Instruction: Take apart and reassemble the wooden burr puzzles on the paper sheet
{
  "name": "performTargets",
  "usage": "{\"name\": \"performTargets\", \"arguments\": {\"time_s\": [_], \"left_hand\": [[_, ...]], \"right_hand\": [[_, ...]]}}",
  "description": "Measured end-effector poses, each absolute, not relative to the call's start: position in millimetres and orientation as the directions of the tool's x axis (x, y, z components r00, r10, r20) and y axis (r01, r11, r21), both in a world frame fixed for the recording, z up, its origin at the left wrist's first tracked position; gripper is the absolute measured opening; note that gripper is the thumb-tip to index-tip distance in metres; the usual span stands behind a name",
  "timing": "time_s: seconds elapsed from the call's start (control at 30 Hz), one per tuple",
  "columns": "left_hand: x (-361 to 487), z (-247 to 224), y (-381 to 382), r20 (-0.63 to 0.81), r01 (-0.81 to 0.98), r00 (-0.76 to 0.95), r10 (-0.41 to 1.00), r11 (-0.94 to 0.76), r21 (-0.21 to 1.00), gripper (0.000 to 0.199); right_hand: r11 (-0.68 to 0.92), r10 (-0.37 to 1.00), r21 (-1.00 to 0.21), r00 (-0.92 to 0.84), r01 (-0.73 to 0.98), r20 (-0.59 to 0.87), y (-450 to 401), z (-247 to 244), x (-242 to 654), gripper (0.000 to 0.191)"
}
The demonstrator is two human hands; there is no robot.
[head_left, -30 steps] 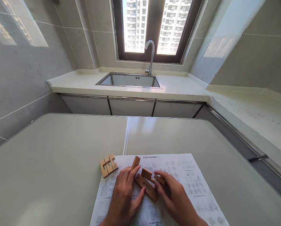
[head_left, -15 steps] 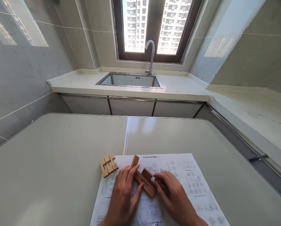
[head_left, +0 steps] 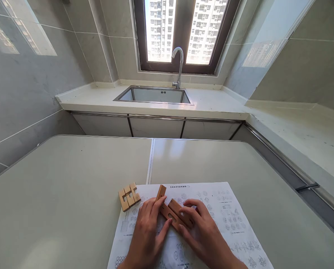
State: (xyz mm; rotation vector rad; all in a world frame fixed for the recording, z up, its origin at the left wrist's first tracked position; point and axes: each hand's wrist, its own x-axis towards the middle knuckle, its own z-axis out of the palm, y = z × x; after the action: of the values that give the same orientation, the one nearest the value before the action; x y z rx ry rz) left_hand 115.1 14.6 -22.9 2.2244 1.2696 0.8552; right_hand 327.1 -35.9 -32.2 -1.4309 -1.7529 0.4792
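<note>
Over the printed sheet, my left hand [head_left: 146, 229] is closed around reddish-brown wooden puzzle pieces. One is a slotted piece [head_left: 174, 218], with my left thumb against its near edge. Another is a bar [head_left: 161, 191] that sticks up past my left fingertips. Alongside the slotted piece lies a second brown bar [head_left: 175, 205]. My right hand [head_left: 204, 229] grips that bar near its right end, fingers over the far side and thumb at the near side. My right fingers partly cover its end. Left of my hands sits a group of lighter notched wooden pieces [head_left: 129, 197].
The white sheet [head_left: 225, 207] carries small printed puzzle diagrams and lies on a pale table [head_left: 71, 186] with a seam down the middle. Beyond it are a counter with a sink [head_left: 155, 94], a tap [head_left: 180, 67] and a window.
The brown bar under my right hand has come round to lie parallel along the slotted piece. My right fingers have risen and arched over it. My left hand has barely moved.
</note>
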Motion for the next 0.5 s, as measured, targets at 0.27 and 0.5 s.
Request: {"name": "performTargets", "arguments": {"time_s": [0.27, 0.5], "left_hand": [[116.1, -20.8, 13.9, 0.299, 0.607, 0.385, 0.873, -0.484, 0.631, 0.051], [119.1, -14.4, 14.1, 0.324, 0.603, 0.394, 0.860, -0.508, 0.615, 0.051]], "right_hand": [[0.438, 0.897, -0.634, -0.263, 0.638, 0.355, -37.5, -24.5, 326.6, 0.067], [0.406, 0.902, -0.612, -0.193, 0.678, 0.386, -35.8, -28.1, 325.2, 0.045]]}}
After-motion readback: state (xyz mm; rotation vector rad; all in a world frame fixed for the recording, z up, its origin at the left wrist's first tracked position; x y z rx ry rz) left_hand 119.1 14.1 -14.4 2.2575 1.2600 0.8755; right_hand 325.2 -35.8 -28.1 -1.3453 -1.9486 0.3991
